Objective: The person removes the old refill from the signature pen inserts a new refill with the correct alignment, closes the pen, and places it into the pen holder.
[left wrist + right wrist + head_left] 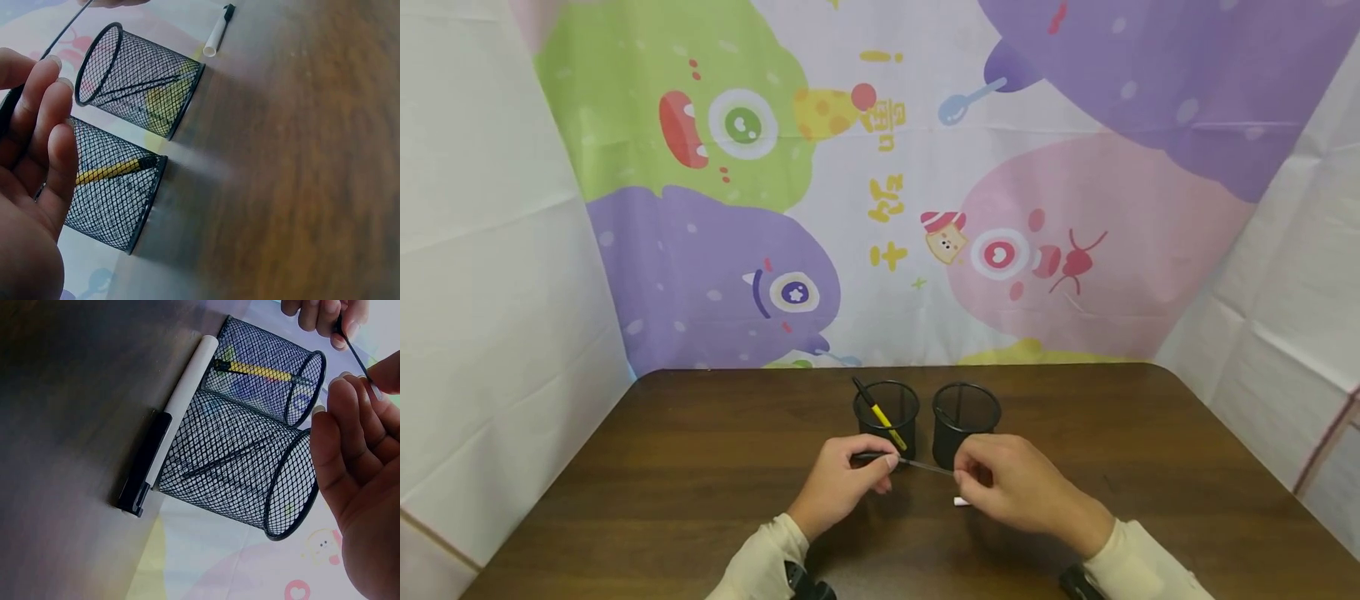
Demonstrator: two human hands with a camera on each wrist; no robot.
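We see a slender rod [928, 467] near two mesh cups [950, 437], its black handle pinched by the left hand [842, 477] and its tip by the right hand [1017, 486]. The right wrist view shows us a whole black-capped marker [176, 405]; the head view, only its white end.

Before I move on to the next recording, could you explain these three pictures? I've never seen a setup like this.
There is no machine here: a person works bare-handed. The wide picture is taken from the head, looking forward and down; the other two are taken from the left and right wrists. On the table, the left cup has a yellow pen leaning in it, and a white pen lies beside the right cup. The left hand grips the black part of a thin rod; the right hand pinches its other end. I can't tell exactly what the rod is.
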